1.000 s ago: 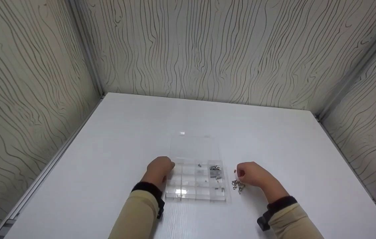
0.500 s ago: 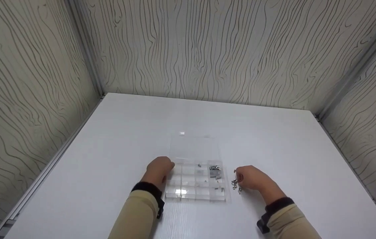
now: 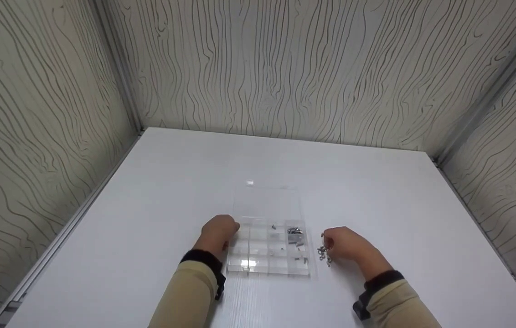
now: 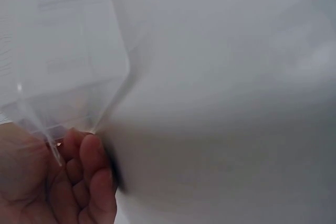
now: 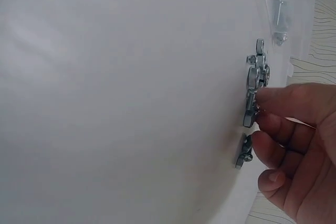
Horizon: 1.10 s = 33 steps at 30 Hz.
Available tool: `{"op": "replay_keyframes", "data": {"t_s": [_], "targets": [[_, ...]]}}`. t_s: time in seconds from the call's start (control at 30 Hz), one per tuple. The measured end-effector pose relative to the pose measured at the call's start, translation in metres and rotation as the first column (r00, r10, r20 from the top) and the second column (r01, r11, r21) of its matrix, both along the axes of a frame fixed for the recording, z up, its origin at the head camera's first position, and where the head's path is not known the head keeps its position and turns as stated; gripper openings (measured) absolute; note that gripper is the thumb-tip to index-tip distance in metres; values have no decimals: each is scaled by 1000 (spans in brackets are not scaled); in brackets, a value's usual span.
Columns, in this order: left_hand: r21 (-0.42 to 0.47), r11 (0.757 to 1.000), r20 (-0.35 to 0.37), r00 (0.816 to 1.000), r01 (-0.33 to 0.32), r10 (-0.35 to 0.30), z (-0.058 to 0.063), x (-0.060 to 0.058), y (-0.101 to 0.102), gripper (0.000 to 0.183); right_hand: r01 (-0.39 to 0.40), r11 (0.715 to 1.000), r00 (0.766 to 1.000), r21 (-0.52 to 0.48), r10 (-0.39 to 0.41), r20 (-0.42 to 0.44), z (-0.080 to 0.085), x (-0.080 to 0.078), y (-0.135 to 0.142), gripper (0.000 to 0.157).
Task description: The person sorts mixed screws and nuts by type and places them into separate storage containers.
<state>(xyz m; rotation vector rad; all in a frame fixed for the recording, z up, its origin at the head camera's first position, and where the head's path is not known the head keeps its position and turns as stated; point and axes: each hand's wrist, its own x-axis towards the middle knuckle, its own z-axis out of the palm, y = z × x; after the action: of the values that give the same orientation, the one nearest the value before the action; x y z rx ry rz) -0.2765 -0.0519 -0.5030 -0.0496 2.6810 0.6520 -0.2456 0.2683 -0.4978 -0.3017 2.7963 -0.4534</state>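
Gripping the left side of a clear compartment box (image 3: 258,238) with left hand (image 3: 218,232), with fingers curled in against a corner in the left wrist view. Holding right hand (image 3: 346,245) low over loose metal hardware (image 5: 253,77), with fingers bent and fingertips (image 5: 269,97) touching pieces; cannot tell pinching from plain touching. Lying just beside the right side of the box, in a small heap, with a few pieces slightly apart from the rest in the right wrist view. Looking like nuts or rings plus some short parts, too small to name for sure.

Sitting flat on white surface (image 3: 171,182), between both hands, with clear lid (image 3: 267,201) opened back and lying flat on the far side. Holding most small metal pieces (image 3: 295,231) in the right-hand column, bunched in the far compartment, scattered nearer; also a single bit in the far row, one column left.

Wearing beige sleeves (image 3: 184,294) and black wrist bands (image 3: 386,278) on both arms. Backed by pale walls (image 3: 258,68) with dark wood-grain lines, with grey posts (image 3: 114,64) at corners.
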Motion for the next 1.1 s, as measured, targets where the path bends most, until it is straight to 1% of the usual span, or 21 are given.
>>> {"op": "replay_keyframes", "data": {"t_s": [0.1, 0.27, 0.4, 0.57, 0.7, 0.77, 0.9, 1.0, 1.1], "targets": [[-7, 1000, -1, 1000, 4, -4, -1, 0, 0, 35, -7, 1000, 1000, 3, 7, 1, -1, 0, 0, 18], [9, 1000, 7, 1000, -16, 16, -1, 0, 1, 34, -24, 999, 1000, 41, 24, -5, -2, 0, -2, 16], [12, 1000, -1, 1000, -18, 18, -1, 1, 0, 33, -12, 998, 1000, 55, 12, -2, 0, 0, -4, 16], [13, 1000, -25, 1000, -5, 5, -1, 2, 0, 33, 40, 999, 999, 8, -40, -14, 8, -3, -10, 16], [-5, 1000, -13, 1000, 28, -28, -2, 1, -1, 36, 38, 999, 997, -35, -40, -64, 16, -5, -20, 18], [-6, 1000, 4, 1000, 29, -29, -2, 0, -1, 38, 19, 998, 995, -54, -24, -96, 19, -5, -26, 18], [-10, 1000, 8, 1000, 17, -17, -3, -1, -1, 40, -59, 995, 988, -80, 47, -146, 24, -1, -43, 17], [-16, 1000, 2, 1000, 19, -19, -3, -2, -1, 41, -145, 985, 977, -92, 128, -172, 26, 2, -55, 15], [-13, 1000, 0, 1000, 19, -19, -4, -2, -1, 41, -230, 968, 958, -98, 207, -198, 26, 3, -65, 13]]}}
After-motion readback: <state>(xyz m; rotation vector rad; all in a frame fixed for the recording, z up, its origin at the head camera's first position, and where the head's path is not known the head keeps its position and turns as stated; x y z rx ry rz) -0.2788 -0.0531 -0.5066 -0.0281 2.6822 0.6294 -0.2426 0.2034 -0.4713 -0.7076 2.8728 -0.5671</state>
